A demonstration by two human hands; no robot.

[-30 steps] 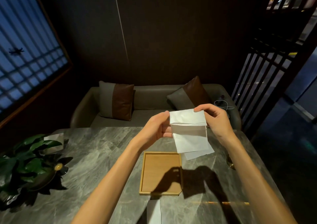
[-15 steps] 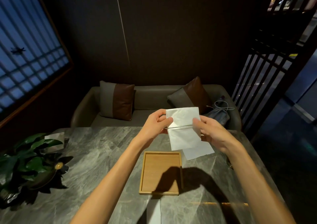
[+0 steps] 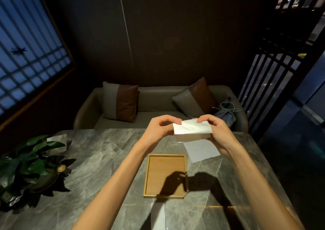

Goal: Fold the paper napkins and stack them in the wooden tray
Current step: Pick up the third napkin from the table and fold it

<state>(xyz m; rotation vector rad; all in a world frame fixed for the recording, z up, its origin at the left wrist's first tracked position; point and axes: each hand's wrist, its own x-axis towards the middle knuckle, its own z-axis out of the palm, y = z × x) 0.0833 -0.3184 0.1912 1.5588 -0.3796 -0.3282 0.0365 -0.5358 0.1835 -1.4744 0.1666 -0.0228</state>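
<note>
A white paper napkin [image 3: 191,130], folded into a short wide rectangle, is held in the air above the table. My left hand [image 3: 158,130] pinches its left end and my right hand [image 3: 217,131] pinches its right end. Below and nearer to me lies the shallow wooden tray [image 3: 146,178] with nothing in it, crossed by the shadow of my hands. Another napkin [image 3: 201,150] lies flat on the marble table [image 3: 98,155] just right of the tray's far corner. A strip of white paper [image 3: 159,217] shows at the table's near edge.
A potted plant [image 3: 29,161] in a dark bowl stands at the table's left side, with a napkin holder [image 3: 58,140] behind it. A sofa [image 3: 153,110] with two cushions sits beyond the table, a bag and cable [image 3: 226,113] on its right end. A slatted screen [image 3: 269,81] stands to the right.
The hanging napkin has been folded up into a shorter, flatter rectangle. Both hands dropped slightly and now grip its two ends; the view tilted down a little.
</note>
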